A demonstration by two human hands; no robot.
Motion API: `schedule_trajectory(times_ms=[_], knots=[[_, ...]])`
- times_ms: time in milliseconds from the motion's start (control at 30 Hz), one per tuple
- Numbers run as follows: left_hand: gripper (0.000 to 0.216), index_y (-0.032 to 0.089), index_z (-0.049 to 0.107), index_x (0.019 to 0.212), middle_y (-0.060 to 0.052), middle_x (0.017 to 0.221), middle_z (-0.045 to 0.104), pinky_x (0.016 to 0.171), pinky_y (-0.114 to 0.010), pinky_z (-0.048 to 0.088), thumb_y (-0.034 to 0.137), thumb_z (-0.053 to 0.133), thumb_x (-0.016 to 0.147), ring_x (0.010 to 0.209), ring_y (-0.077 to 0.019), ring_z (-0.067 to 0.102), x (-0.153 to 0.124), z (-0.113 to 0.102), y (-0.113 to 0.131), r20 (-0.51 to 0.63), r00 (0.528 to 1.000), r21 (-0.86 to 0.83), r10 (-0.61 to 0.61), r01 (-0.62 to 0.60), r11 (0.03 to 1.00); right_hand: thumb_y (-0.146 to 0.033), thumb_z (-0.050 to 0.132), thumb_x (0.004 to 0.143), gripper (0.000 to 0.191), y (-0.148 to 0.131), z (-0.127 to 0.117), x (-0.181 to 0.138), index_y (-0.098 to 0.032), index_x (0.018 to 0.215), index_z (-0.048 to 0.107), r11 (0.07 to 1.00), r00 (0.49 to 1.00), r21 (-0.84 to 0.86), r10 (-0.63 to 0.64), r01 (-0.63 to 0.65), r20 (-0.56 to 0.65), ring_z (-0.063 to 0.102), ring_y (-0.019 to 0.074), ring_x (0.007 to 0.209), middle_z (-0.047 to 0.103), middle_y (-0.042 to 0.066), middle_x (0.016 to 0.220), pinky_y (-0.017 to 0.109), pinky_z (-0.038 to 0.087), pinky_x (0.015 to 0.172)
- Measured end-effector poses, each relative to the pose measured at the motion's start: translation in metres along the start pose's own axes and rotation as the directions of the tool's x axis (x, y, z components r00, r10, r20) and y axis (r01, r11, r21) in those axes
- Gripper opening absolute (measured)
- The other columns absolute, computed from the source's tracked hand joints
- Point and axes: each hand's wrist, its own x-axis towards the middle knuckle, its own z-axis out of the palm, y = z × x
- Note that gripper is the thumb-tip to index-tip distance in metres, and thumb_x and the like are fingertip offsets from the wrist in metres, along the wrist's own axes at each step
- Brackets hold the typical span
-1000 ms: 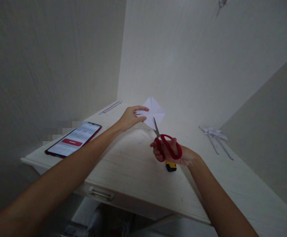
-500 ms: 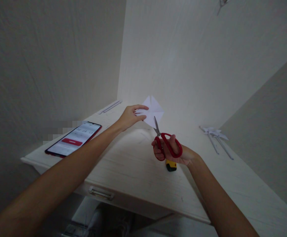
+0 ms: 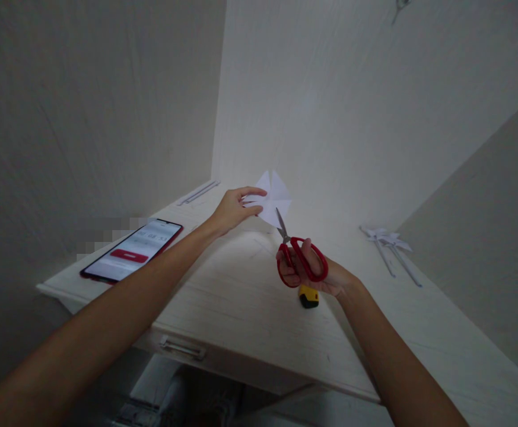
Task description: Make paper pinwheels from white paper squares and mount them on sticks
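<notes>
- Over the tabletop (image 3: pixel 241 296), the left hand (image 3: pixel 235 210) is holding the white paper (image 3: pixel 278 198) by its left side, the grip pinching it between thumb and fingers.
- At the paper's lower edge, the right hand (image 3: pixel 315 271) is holding red-handled scissors (image 3: pixel 286 239), thumb and fingers through the loops; one blade is showing in front of the paper.
- Below the right hand, a yellow-and-black object (image 3: pixel 309 297) is resting.
- Beside the left forearm, a phone (image 3: pixel 127 254) is lying face up.
- At far right, paper pinwheels (image 3: pixel 388 239) are lying together.
</notes>
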Motion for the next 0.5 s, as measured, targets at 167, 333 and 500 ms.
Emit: schedule_trajectory(times_ms=[167, 333, 500], knots=[[0.036, 0.009, 0.061, 0.097, -0.009, 0.100, 0.062, 0.074, -0.031, 0.049, 0.009, 0.063, 0.060, 0.070, -0.0107, 0.059, 0.0005, -0.0005, -0.0012, -0.008, 1.000, -0.018, 0.002, -0.003, 1.000, -0.065, 0.048, 0.071, 0.051, 0.0002, -0.0015, 0.0007, -0.015, 0.082, 0.048, 1.000, 1.000, -0.012, -0.028, 0.028, -0.003, 0.032, 0.0061, 0.048, 0.040, -0.003, 0.058, 0.020, 0.022, 0.043], [0.037, 0.011, 0.061, 0.098, -0.009, 0.101, 0.062, 0.070, -0.030, 0.049, 0.012, 0.063, 0.061, 0.068, -0.0104, 0.059, 0.0006, -0.0012, -0.0034, -0.004, 1.000, -0.010, 0.010, -0.010, 1.000, -0.065, 0.048, 0.070, 0.052, -0.0003, 0.0014, 0.0015, -0.014, 0.081, 0.049, 0.999, 0.999, -0.002, -0.032, 0.032, -0.029, 0.030, 0.0053, 0.047, 0.039, -0.003, 0.057, 0.018, 0.021, 0.041], [0.037, 0.011, 0.061, 0.097, -0.009, 0.103, 0.062, 0.069, -0.028, 0.049, 0.013, 0.064, 0.060, 0.068, -0.0102, 0.059, 0.0009, -0.0013, -0.0034, -0.016, 1.000, 0.007, 0.011, -0.010, 1.000, -0.064, 0.052, 0.069, 0.051, -0.0015, 0.0058, 0.0008, -0.014, 0.077, 0.050, 1.000, 0.998, 0.017, -0.021, 0.022, -0.062, 0.032, 0.0052, 0.049, 0.040, -0.003, 0.058, 0.017, 0.020, 0.041]])
